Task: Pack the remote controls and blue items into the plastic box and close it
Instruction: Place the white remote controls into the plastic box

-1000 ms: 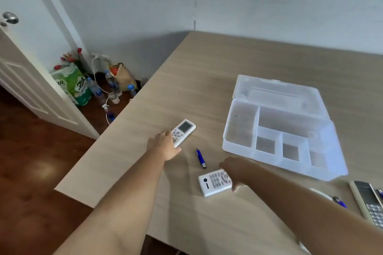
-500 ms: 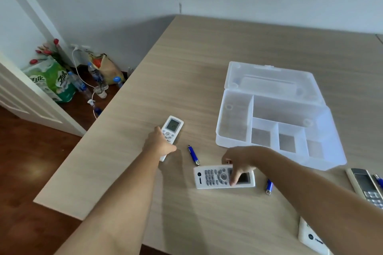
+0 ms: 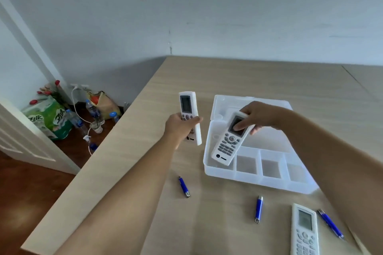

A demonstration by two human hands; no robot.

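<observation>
An open clear plastic box (image 3: 269, 181) with several compartments lies on the wooden table, its lid (image 3: 228, 101) folded back. My left hand (image 3: 179, 125) holds a small white remote (image 3: 187, 105) upright above the table, left of the box. My right hand (image 3: 256, 117) grips a larger white remote (image 3: 229, 144) by its screen end, tilted over the box's left compartment. On the table in front lie a blue lighter (image 3: 183, 186), a blue flash drive (image 3: 258, 208), a third white remote (image 3: 304, 232) and a blue pen (image 3: 330, 223).
The table's left edge (image 3: 99, 151) drops to a wood floor with water bottles (image 3: 92, 111), a green pack (image 3: 48, 119), a bag, a cable and a white door (image 3: 20, 130). A grey wall stands behind the table.
Both hands have lifted their remotes off the table. The right hand has carried the larger remote over the box; the left raised the small one upright. The camera tilted up.
</observation>
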